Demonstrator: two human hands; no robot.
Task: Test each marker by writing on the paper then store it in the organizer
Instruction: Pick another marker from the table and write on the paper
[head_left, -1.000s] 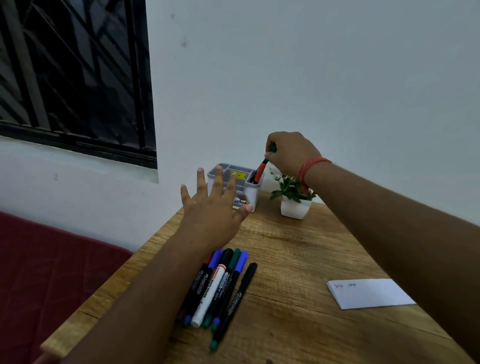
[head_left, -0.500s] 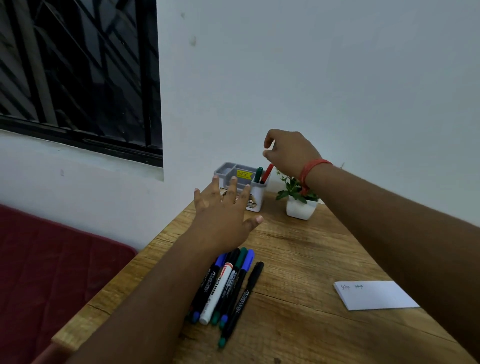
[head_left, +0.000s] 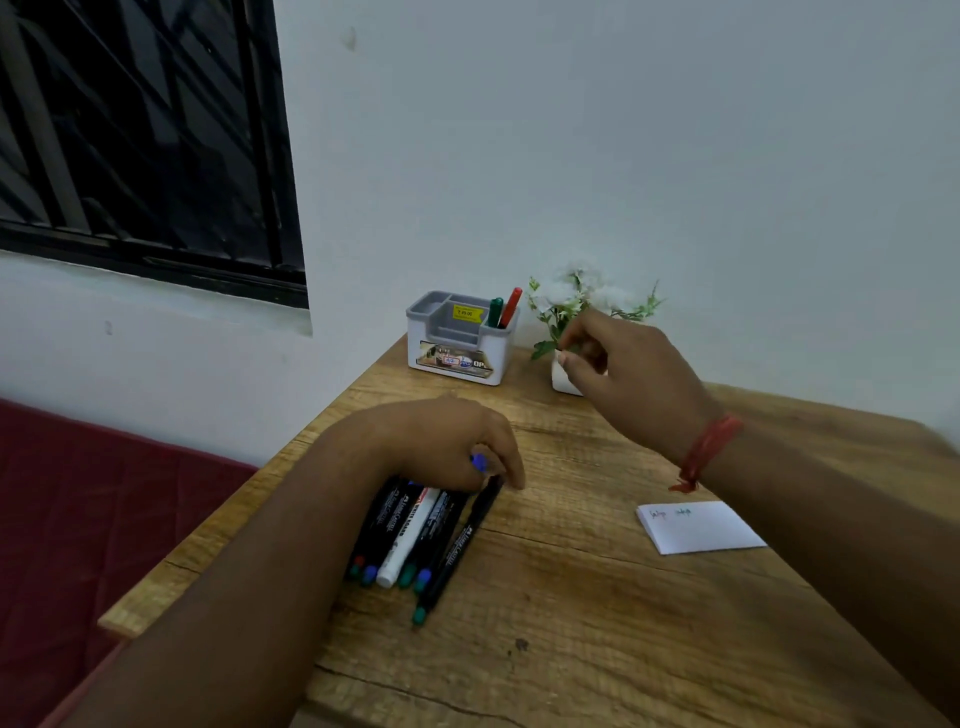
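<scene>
A grey-and-white organizer (head_left: 451, 358) stands at the table's far edge by the wall, with a green marker (head_left: 495, 312) and a red marker (head_left: 511, 306) upright in its right compartment. Several markers (head_left: 410, 535) lie side by side on the wooden table (head_left: 571, 623). My left hand (head_left: 441, 447) covers their cap ends, fingers curled round a blue-capped marker (head_left: 478, 462) whose cap shows between them. My right hand (head_left: 628, 379) hovers right of the organizer, fingers loosely curled, holding nothing. A white paper (head_left: 701, 530) with two small scribbles lies to the right.
A small white pot (head_left: 562, 382) with a flowering plant (head_left: 576, 299) stands right of the organizer, partly behind my right hand. A dark window (head_left: 135, 135) is at upper left. A red cushion (head_left: 78, 519) lies beyond the table's left edge.
My right hand let go of the green marker in the organizer and drew back to the right. My left hand dropped onto the row of markers and curled round the blue-capped one.
</scene>
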